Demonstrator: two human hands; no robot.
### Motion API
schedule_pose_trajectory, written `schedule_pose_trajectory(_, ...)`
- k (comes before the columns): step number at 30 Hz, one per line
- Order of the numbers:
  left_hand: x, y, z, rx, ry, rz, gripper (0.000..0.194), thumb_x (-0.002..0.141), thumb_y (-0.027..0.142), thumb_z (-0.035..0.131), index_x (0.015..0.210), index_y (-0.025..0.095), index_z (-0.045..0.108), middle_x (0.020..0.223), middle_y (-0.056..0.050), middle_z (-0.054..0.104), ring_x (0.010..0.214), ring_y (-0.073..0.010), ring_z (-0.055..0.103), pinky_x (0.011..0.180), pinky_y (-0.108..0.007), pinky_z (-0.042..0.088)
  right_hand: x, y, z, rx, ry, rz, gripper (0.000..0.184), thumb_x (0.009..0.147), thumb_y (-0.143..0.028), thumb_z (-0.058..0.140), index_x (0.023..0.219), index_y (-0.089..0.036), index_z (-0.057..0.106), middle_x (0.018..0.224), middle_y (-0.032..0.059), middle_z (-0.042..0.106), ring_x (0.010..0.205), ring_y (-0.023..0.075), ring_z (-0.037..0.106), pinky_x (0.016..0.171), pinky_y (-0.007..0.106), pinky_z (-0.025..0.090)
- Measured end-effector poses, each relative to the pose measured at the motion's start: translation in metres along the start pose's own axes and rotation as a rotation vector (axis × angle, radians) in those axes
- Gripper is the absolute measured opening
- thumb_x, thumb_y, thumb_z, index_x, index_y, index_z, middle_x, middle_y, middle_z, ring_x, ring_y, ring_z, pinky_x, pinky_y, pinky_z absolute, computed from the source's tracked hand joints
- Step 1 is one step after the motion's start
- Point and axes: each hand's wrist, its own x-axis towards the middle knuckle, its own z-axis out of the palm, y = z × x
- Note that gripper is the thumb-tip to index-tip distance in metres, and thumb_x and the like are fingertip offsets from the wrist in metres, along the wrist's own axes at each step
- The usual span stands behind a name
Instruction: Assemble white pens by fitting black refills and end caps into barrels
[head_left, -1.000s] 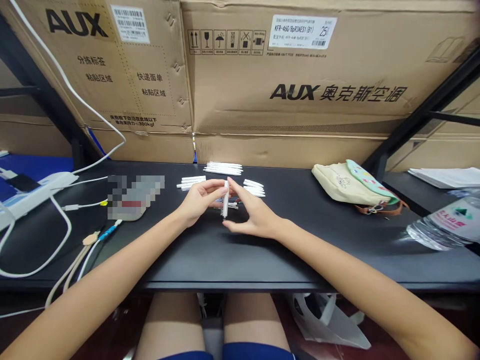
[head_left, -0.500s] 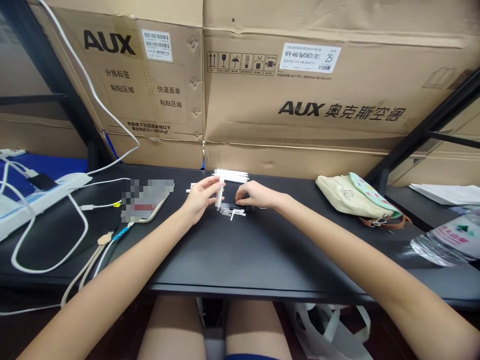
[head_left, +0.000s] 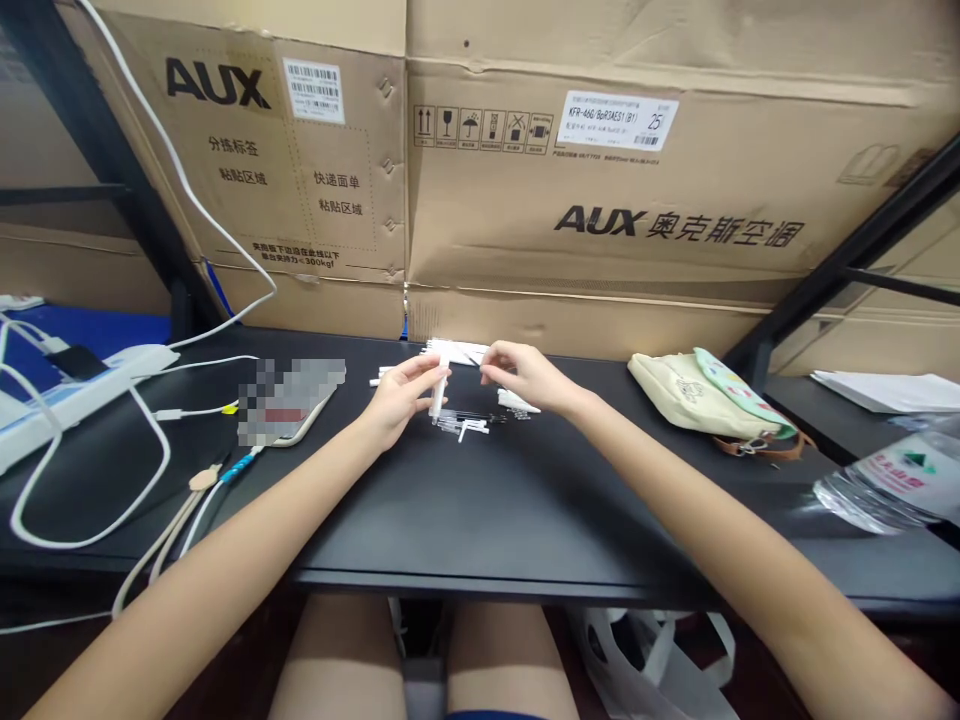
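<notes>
Upright between the fingertips of my left hand is a white pen barrel. My right hand is raised just to the right, its thumb and finger pinched on a thin pen refill that points toward the top of the barrel. Below the hands lie thin clear refills with dark parts and small white pen clips. White tapered pieces rest under my right hand. Several more white barrels are lined up behind, partly hidden by the hands.
On the left of the black desk are a phone, charging cables and a power strip. A cream pouch and a water bottle stand right. Cardboard boxes back the desk.
My right hand has lifted from the refills toward the top of the barrel, with a thin refill in its fingers. The white tapered pieces now show. My left hand keeps its hold.
</notes>
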Motion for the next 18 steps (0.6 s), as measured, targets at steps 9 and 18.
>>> schedule_pose_trajectory(9,-0.007,-0.005,0.009,0.264,-0.082,-0.019,0.036,0.057,0.038,0.079,0.083,0.016,0.066,0.083,-0.004,0.065,0.076,-0.0144,0.059,0.061,-0.024,0.047,-0.041,0.015,-0.013,0.725,0.504,0.453,0.027,0.057,-0.029,0.080,0.073,-0.017,0.062,0.072,0.0012,0.067,0.068,0.0114,0.066,0.056,0.018,0.050)
schedule_pose_trajectory(18,-0.007,-0.007,0.010,0.371,-0.108,-0.024,0.034,0.058,0.039,0.078,0.082,0.017,0.069,0.081,-0.007,0.067,0.076,-0.0174,0.061,0.057,-0.024,0.046,-0.045,0.002,-0.008,0.807,0.383,0.450,0.029,0.058,-0.034,0.080,0.075,-0.017,0.064,0.065,-0.0011,0.062,0.058,0.0099,0.062,0.055,0.021,0.051)
